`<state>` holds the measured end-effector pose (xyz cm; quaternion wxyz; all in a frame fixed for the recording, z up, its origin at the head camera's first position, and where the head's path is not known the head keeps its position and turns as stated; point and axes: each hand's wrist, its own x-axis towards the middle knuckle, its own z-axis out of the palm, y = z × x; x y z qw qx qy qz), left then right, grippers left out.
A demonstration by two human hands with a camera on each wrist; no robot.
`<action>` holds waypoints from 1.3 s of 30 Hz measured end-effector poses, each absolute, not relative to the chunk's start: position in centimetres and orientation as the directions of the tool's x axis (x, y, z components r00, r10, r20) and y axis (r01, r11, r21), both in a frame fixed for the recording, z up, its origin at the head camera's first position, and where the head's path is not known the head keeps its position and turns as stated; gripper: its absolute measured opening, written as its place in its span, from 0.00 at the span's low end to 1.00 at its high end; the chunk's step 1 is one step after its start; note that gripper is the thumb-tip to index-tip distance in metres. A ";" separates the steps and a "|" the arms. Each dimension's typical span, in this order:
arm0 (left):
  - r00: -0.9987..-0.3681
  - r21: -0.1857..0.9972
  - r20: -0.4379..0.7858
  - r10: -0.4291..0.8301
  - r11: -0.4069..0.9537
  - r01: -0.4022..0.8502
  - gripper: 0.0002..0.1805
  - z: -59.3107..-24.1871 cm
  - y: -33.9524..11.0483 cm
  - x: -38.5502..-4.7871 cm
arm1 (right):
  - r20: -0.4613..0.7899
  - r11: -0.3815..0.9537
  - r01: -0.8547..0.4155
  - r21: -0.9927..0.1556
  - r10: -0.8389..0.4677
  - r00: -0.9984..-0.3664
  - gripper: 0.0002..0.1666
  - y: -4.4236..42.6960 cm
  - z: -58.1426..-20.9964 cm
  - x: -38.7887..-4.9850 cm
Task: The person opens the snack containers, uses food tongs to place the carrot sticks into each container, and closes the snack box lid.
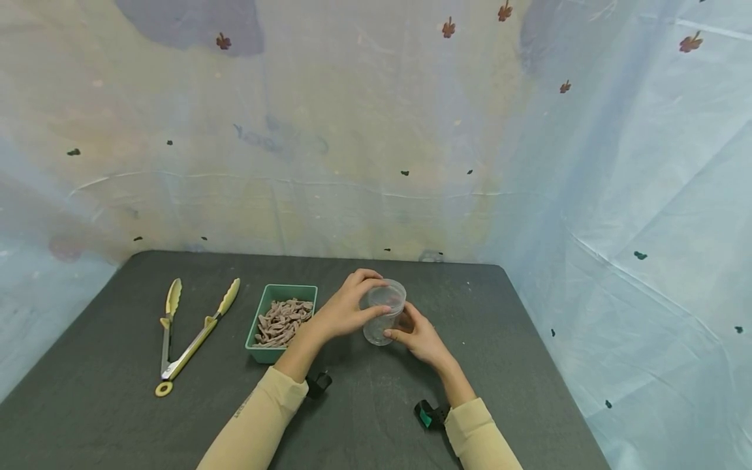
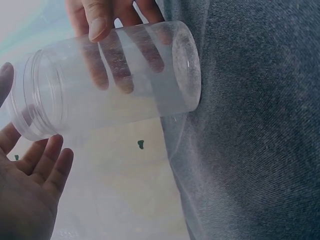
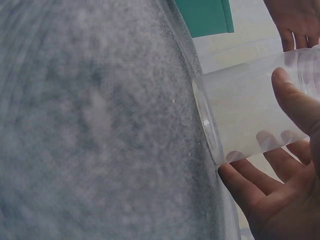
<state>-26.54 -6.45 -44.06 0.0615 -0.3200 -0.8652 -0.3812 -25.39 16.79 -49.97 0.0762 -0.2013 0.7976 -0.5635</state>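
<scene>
Curled left hand (image 1: 346, 307) and right hand (image 1: 423, 339) grip jar (image 2: 112, 95); head view alone shows tongs (image 1: 193, 347).

On the table (image 1: 511, 391) before sheeting (image 1: 341, 130), tongs (image 1: 194, 346) lie left of a tray (image 1: 266, 356) holding loose pieces (image 1: 283, 323), and rightward a jar (image 1: 378, 328) stands between left hand (image 1: 348, 305) and right hand (image 1: 424, 336).

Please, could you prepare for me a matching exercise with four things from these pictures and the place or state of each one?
1. tongs
2. tray
3. left hand
4. right hand

A. lower on the jar
B. green, with brownish pieces inside
C. around the jar's rim
D. spread open, left of the tray

Pairs: 1-D, 2-B, 3-C, 4-A
</scene>
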 end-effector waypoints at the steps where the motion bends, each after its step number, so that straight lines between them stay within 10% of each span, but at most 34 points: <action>1: -0.788 0.621 0.355 0.504 0.503 0.601 0.28 -44.0 -6.5 -26.5 | 0.105 0.282 -0.234 -0.930 -0.407 -0.908 0.46 16.8 -50.0 -25.4; 39: -0.704 0.410 0.347 0.620 0.575 0.708 0.31 -43.6 -12.0 -20.8 | 0.132 0.250 -0.252 -0.935 -0.416 -0.900 0.47 16.7 -50.1 -25.7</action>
